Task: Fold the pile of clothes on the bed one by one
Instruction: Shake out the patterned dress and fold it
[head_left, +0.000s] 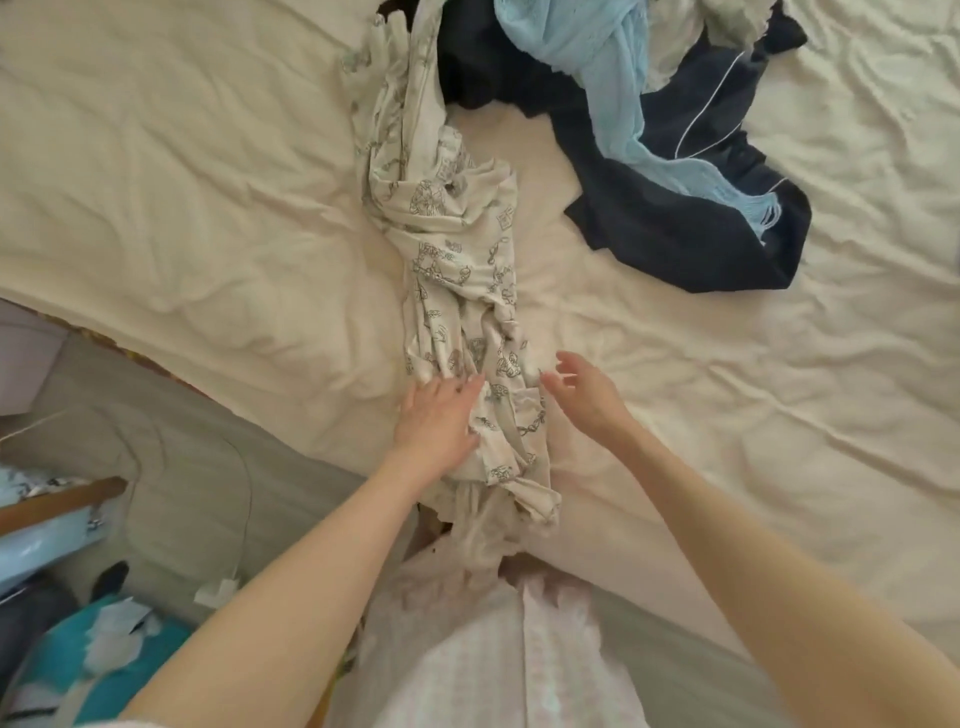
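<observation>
A long cream garment with a dark line print (457, 270) lies bunched in a strip down the middle of the bed, its near end hanging over the front edge. My left hand (436, 421) rests flat on its near part with straight fingers. Just right of the strip, my right hand (582, 387) hovers beside the cloth, fingers spread and loosely bent, holding nothing. The pile of clothes sits at the back: a dark navy garment with white piping (691, 208), a light blue fringed scarf (613, 98) draped over it, and a pale piece (691, 36) behind.
The bed sheet (182, 182) is cream and wrinkled, with bare stretches left and right of the strip. Left of the bed are a wooden-edged piece of furniture (57, 501), a teal item (67, 654) and scraps of white paper (218, 590) on the floor.
</observation>
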